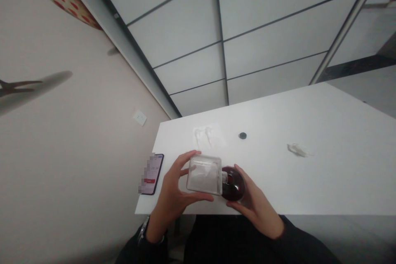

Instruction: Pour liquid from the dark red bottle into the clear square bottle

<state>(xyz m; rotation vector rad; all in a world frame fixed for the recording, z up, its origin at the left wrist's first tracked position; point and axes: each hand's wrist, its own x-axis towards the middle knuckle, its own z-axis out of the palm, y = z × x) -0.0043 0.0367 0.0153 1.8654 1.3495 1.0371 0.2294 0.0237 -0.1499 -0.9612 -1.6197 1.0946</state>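
Observation:
My left hand (175, 185) is closed around a clear, square-sided bottle (204, 174), its fingers along the far side and its thumb along the near side. My right hand (255, 202) grips a dark red, rounded bottle (234, 184) whose clear neck shows at its left. The two bottles meet side by side above the near part of the white table (309, 181). Beyond them, two white pump heads (208, 133) lie on a pale sheet. A small dark round cap (243, 135) rests to the right of the pumps.
A phone (151, 174) lies at the table's left edge. Crumpled whitish plastic or tissue (297, 149) sits farther right. Against the left side stands a wall with a socket (140, 118). White panelled doors (192, 45) rise behind the table.

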